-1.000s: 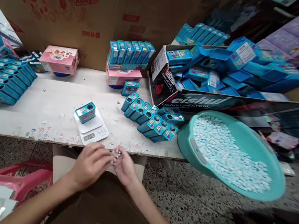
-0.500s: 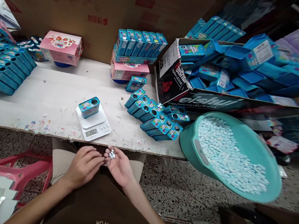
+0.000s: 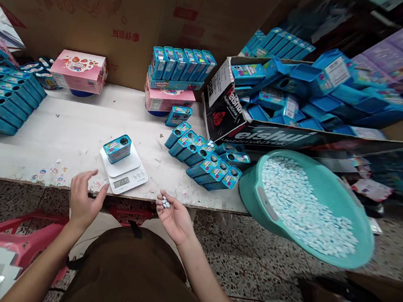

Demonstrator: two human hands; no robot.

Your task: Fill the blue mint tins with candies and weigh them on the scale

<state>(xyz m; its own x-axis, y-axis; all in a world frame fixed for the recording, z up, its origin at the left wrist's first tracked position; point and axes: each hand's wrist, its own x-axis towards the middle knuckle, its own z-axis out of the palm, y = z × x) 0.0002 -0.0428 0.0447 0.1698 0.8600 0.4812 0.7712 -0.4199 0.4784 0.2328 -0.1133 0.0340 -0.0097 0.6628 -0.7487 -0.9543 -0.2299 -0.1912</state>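
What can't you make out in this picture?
In the head view:
Inside the blue box on the scale: too dark.
How many pale pieces the right hand holds: they overlap.
The rest of the leftmost boxes: edge cuts them off.
Writing on the purple boxes: blurred.

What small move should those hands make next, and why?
Probably reach the left hand to the blue box on the scale: that hand looks empty, open and close by, while the right hand holds a few pale pieces in its curled fingers.
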